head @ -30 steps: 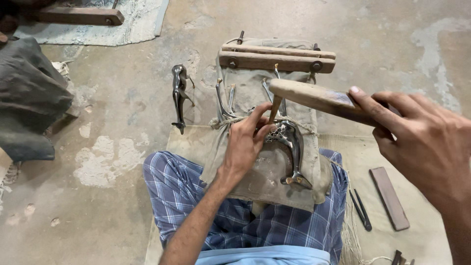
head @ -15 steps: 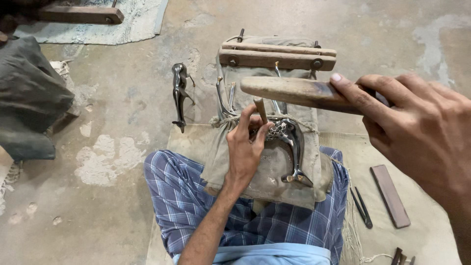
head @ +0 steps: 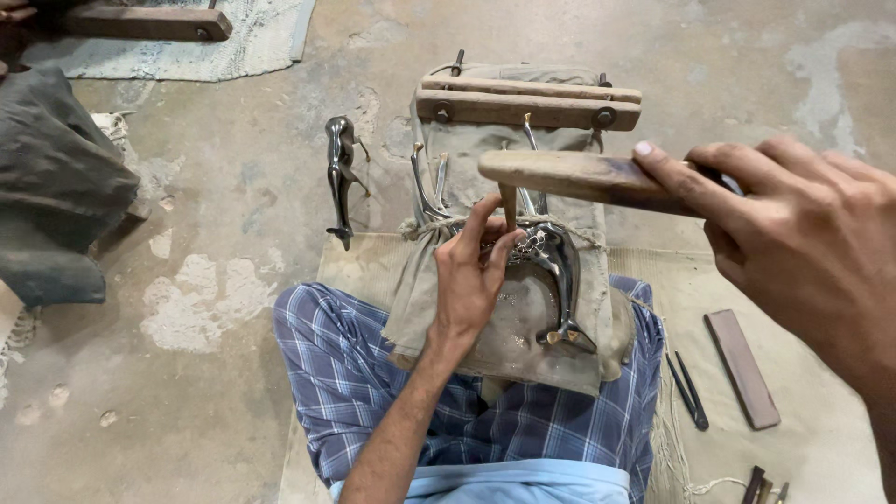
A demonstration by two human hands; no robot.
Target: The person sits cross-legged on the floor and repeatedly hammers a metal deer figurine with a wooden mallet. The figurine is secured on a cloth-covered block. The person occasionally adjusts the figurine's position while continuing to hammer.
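Note:
My left hand [head: 474, 271] pinches a thin punch [head: 509, 207] upright on a shiny metal fish figure [head: 551, 261]. The figure lies on a cloth-covered work block [head: 523, 317] resting over my lap. My right hand [head: 793, 243] grips a flat wooden mallet [head: 579, 175] held level just above the top of the punch. A wooden clamp bar [head: 527, 101] crosses the far end of the block, with metal rods sticking out beneath it.
A second metal fish figure [head: 340, 177] lies on the concrete floor to the left. A flat brown stone [head: 741, 368] and dark thin tools [head: 687, 390] rest on the mat at right. Dark cloth [head: 51, 187] is heaped at the far left.
The mallet has swung left and lower, from off to the right of the punch to directly over it. My left hand has stayed on the punch and figure.

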